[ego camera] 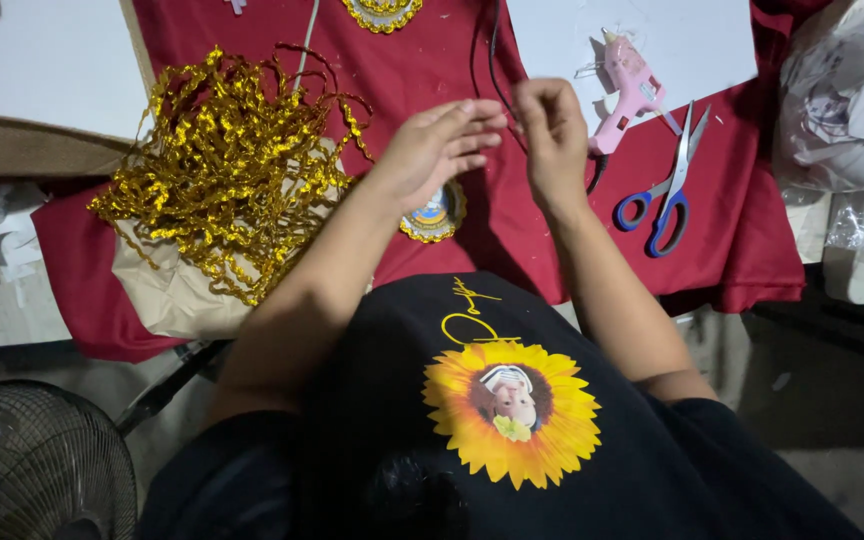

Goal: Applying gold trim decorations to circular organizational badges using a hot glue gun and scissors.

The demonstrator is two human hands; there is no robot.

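Observation:
My left hand (440, 150) is raised over the red cloth (422, 70), fingers stretched out and close together, fingertips almost meeting my right hand (550, 130). The right hand's fingers are pinched together; whether something small sits between them I cannot tell. Under my left wrist lies a round badge (435, 215) with a gold-trimmed edge, partly hidden. A tangled heap of gold trim (227, 165) rests on brown paper (167, 290) at the left.
A pink glue gun (630, 85) lies on a white sheet at upper right, its black cord (482, 50) running up the cloth. Blue-handled scissors (670, 190) lie beside it. Another gold-edged badge (382, 12) sits at the top. Plastic bags (847, 100) are at the right, a fan (37, 465) at lower left.

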